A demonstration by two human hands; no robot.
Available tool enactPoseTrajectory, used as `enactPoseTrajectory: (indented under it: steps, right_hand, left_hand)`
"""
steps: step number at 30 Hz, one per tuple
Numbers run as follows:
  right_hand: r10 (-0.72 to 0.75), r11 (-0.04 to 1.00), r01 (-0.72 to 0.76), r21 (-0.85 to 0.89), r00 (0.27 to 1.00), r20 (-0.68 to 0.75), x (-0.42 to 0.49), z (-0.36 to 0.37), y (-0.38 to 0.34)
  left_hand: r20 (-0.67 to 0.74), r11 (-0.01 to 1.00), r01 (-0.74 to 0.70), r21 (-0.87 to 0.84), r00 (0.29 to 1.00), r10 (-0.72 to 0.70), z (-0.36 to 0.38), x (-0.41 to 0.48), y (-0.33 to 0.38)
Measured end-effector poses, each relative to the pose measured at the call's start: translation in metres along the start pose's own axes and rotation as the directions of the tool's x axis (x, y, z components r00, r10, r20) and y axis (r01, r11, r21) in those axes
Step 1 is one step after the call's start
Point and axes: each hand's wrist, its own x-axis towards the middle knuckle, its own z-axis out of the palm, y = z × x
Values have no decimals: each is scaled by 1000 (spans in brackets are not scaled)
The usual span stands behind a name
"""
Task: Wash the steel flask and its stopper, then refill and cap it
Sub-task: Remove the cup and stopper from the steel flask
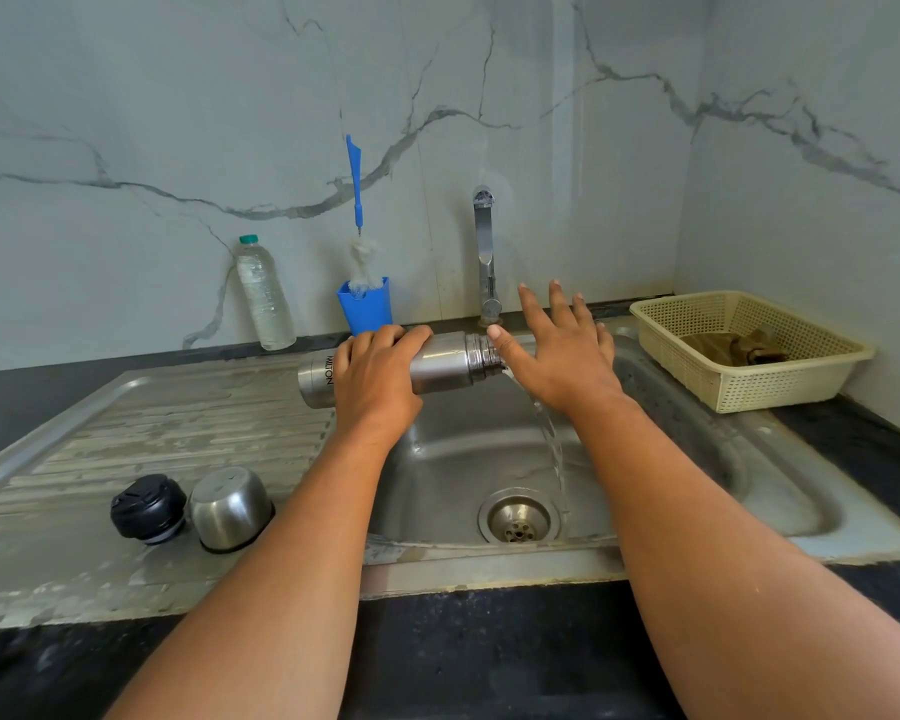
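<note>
Head view: both bare forearms reach forward over the front edge of the sink (pixel 697 433), seen from just above the person's shoulders.
Left grip: the left hand (pixel 372 379) is knuckles up, fingers and thumb wrapped round the middle of the steel flask (pixel 440 358), grasping it firmly.
Right grip: the right hand (pixel 557 345) is released, palm down, fingers straight and spread, holding nothing. Its thumb lies right by the flask's threaded neck; I cannot tell whether it touches.
Flask position: on its side above the left part of the basin, base toward the drainboard (pixel 152 423), open mouth to the right and tipped slightly down.
Outflow: a clear stream of water (pixel 549 439) falls from the mouth, passes beneath the right wrist and lands just right of the drain (pixel 519 517).
Room to move: the tap (pixel 485 252) stands upright just behind the flask's neck, near the right fingertips. The basin lies open below both hands.
Drainboard items: the black stopper (pixel 148 507) and a steel cup (pixel 231 507), mouth down, sit just beside each other, near the left forearm.
Back edge: a blue holder (pixel 365 305) behind the left hand holds a bottle brush (pixel 355 184), bristles down. A plastic bottle (pixel 265 293), green-capped and nearly full of clear liquid, leans at the wall.
Right counter: a cream basket (pixel 749 376), well apart from the hands, holds a brownish cloth (pixel 733 345).
</note>
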Motion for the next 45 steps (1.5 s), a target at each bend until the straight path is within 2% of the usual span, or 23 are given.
enactPoseTrajectory:
  steps: [22, 45]
  right_hand:
    - [31, 1000, -31, -4, 999, 14, 1, 2, -1]
    - [62, 998, -61, 31, 998, -10, 0, -1, -4]
  left_hand:
    - [-161, 995, -87, 50, 982, 94, 5, 2, -3]
    - [-259, 988, -141, 63, 954, 152, -8, 5, 6]
